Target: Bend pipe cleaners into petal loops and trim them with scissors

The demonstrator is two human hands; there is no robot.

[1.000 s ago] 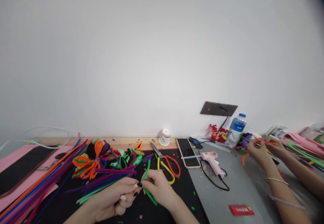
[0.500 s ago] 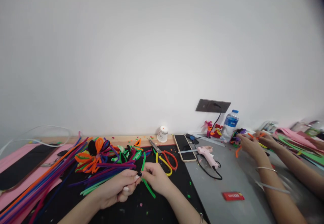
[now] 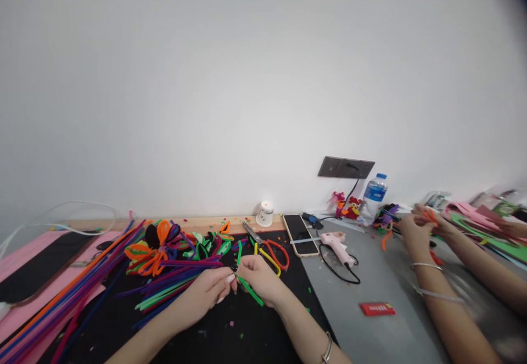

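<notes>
Your right hand point(image 3: 259, 280), angled inward, pinches the green pipe cleaner point(image 3: 252, 293) over the black surface point(image 3: 251, 342); your left hand point(image 3: 211, 289) meets it at the fingertips, grip hidden. Lettering on that bottle's blue label point(image 3: 375, 193): too small to read!

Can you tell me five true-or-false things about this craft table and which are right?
The left hand and right hand meet at a green fuzzy stick. True.

The bottle's cap is red. False: the bottle has a blue cap.

The phone lies between the scissors and the glue gun. True.

The glue gun lies on the black mat. False: it's on the gray tabletop.

A white cup stands near the wall. True.
</notes>
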